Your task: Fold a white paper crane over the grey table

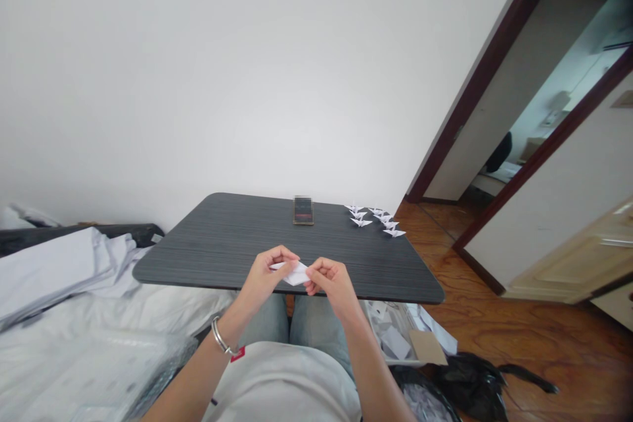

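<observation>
From my remote seat I see L hand [271,273] & R hand [332,280] each pinched on the folded paper [297,275], one per end, prob. b/c such a small piece needs steadying from both sides. It sits btwn the two, right of L hand's palm, left of R's, above the table's [237,234] near edge. Paper birds [361,222] stand far right, prob. out of harm's way; phone [303,211] lies far-mid, likely for easy viewing.
</observation>
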`<state>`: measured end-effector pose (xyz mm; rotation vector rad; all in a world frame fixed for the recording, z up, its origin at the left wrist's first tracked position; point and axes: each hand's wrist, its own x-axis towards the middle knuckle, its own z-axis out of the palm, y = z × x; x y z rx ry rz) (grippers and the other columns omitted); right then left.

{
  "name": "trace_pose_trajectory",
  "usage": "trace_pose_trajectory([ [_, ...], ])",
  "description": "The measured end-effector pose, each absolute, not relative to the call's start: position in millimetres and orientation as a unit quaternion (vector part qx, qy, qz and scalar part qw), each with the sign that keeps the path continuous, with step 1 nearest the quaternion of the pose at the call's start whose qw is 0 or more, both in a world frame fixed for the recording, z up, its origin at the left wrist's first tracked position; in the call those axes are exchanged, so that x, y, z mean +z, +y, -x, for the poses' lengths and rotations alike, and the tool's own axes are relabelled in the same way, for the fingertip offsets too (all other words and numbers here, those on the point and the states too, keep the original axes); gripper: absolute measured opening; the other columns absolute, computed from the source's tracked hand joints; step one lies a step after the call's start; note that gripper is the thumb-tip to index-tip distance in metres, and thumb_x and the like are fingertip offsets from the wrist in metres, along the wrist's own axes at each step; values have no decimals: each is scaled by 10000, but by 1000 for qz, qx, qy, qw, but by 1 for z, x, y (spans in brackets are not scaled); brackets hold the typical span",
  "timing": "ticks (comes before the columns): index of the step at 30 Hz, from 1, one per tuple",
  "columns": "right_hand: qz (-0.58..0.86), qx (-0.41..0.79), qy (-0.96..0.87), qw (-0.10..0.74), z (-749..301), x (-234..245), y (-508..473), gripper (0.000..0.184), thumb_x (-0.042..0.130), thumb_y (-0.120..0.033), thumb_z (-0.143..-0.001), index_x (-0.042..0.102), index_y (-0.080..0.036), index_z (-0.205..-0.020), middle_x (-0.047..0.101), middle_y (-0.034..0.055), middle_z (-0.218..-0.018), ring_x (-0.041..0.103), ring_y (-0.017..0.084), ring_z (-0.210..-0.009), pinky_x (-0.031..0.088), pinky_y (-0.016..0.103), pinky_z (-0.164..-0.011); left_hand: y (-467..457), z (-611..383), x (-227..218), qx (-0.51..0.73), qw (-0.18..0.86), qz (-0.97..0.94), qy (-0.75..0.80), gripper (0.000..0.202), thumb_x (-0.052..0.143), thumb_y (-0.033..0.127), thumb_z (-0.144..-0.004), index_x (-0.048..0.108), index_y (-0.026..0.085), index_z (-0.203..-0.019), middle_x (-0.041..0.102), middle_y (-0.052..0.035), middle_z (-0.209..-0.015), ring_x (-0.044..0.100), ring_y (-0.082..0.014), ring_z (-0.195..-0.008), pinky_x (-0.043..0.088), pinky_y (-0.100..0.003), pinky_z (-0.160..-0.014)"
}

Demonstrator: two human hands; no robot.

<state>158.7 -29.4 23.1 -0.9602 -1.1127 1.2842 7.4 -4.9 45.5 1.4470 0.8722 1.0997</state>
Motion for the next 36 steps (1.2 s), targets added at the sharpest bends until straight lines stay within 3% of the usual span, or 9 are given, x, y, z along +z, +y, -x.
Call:
trace_pose_trajectory([
  [6,400,515,-448,611,-160,19,-28,175,677,-302,-654,609,-149,-600,612,-15,-490,526,73,-405,443,169,-421,-1,-3,40,466,574,-575,349,307,689,250,-634,560,139,-890,629,-9,-734,578,-112,-603,478,-224,-571],
  [19,385,592,-418,571,-157,14,-25,264,689,-367,-637,574,-141,-564,596,-17,-546,504,64,-425,437,170,-419,0,-8,36,456,593,-570,340,273,696,232,-617,562,122,-828,633,-10,-689,587,-109,-574,472,-212,-543],
  [36,397,533,-453,594,-155,12,-25,258,698,-351,-622,563,-148,-537,538,-28,-504,465,83,-468,426,195,-449,-1,-9,35,458,588,-569,347,267,690,212,-618,562,118,-832,620,-8,-674,573,-103,-566,463,-209,-541],
])
